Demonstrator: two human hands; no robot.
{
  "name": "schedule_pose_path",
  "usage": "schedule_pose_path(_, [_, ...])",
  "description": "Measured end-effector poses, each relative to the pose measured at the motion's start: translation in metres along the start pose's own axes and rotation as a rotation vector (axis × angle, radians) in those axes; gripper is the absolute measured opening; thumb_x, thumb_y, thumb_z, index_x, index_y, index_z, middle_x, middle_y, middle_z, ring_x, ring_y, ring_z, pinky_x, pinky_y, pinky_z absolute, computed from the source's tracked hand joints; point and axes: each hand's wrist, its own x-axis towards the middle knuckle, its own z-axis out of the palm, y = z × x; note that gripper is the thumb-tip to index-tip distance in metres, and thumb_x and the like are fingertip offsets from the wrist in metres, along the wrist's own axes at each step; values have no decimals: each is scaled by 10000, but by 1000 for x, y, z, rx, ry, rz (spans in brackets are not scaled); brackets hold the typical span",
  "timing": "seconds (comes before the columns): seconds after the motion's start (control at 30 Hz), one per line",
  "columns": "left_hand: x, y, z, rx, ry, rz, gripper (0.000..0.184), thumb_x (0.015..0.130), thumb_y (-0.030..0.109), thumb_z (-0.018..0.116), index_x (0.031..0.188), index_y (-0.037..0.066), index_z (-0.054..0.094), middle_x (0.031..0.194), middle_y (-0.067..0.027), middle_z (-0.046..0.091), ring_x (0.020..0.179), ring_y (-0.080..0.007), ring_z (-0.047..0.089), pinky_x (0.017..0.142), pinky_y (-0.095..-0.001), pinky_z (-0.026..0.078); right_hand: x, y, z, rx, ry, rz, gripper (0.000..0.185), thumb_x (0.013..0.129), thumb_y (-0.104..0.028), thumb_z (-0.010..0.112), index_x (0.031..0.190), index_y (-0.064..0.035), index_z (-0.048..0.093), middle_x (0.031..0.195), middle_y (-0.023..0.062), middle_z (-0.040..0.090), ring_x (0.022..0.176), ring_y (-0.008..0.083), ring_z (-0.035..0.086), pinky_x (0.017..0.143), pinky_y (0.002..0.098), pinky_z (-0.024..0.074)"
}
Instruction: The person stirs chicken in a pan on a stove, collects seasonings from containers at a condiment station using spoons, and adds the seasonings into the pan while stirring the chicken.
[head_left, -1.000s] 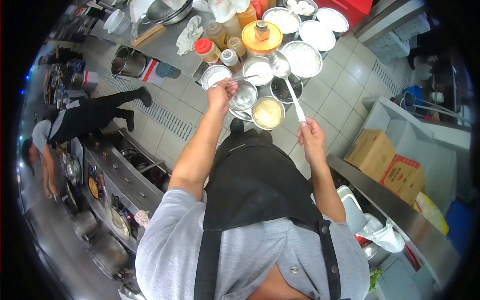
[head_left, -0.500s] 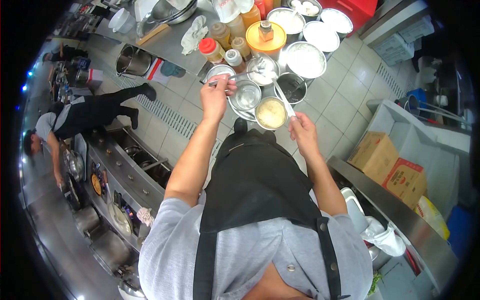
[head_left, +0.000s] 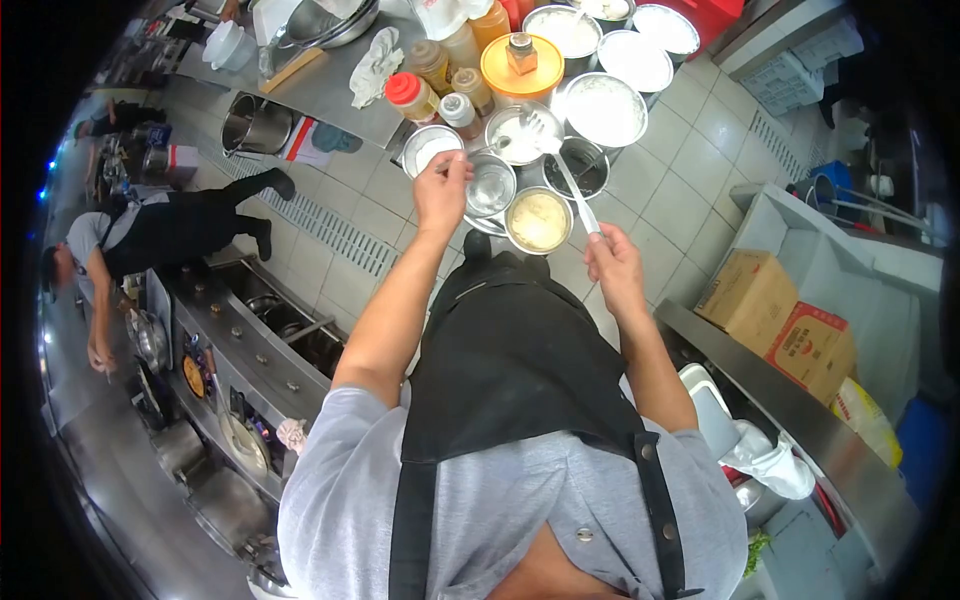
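Note:
My left hand [head_left: 441,192] is closed on a thin metal spoon [head_left: 482,151], which reaches over the round containers toward a bowl of white powder [head_left: 520,148]. A long white-handled utensil [head_left: 574,188] is gripped near its end by my right hand [head_left: 614,266]. Its far end looks fork-like and hangs above the rim of that same bowl. Below it stand a pot of dark sauce [head_left: 590,172] and a container of pale yellow grains [head_left: 540,221]. Under my left fingers are a metal bowl [head_left: 490,187] with clear-looking contents and another white-filled container [head_left: 430,145].
Sauce bottles [head_left: 411,95] and an orange-lidded tub [head_left: 522,66] stand behind the bowls. More white-filled containers [head_left: 604,109] are at right. A co-worker [head_left: 165,232] stands by the stove [head_left: 222,335] at left. Cardboard boxes [head_left: 747,295] lie on the right.
The spoon in my left hand has drawn back toward the left. The white-handled utensil has risen, and its fork-like end now shows. The co-worker's hand has moved away from a pan.

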Motion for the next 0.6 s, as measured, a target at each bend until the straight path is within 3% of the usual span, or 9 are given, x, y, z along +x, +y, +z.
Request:
schedule_pose_path(0.13, [23,-10,16,122,-77,-58,243,984,188,601,1009,-39,683,818,-109,733,669,-175,694,652,-292,553,-3,0,-5,18,9,-3,284,1015,-188,599,1212,15,611,728,5,584,548,53,462,482,224,357])
schedule_pose_path(0.33, [35,-16,16,-301,18,-325,194,979,128,594,1028,-48,659,815,-135,708,661,-176,672,589,-274,533,-5,0,-6,1,29,-11,271,1012,-175,595,1205,16,613,723,4,581,541,54,460,476,224,356])
schedule_pose_path(0.6, [21,8,-22,-414,61,-317,195,983,127,593,1058,-46,647,853,-125,710,689,-166,675,608,-263,533,1,3,-4,5,18,3,284,1006,-176,602,1220,10,612,722,0,580,538,55,460,478,225,361])
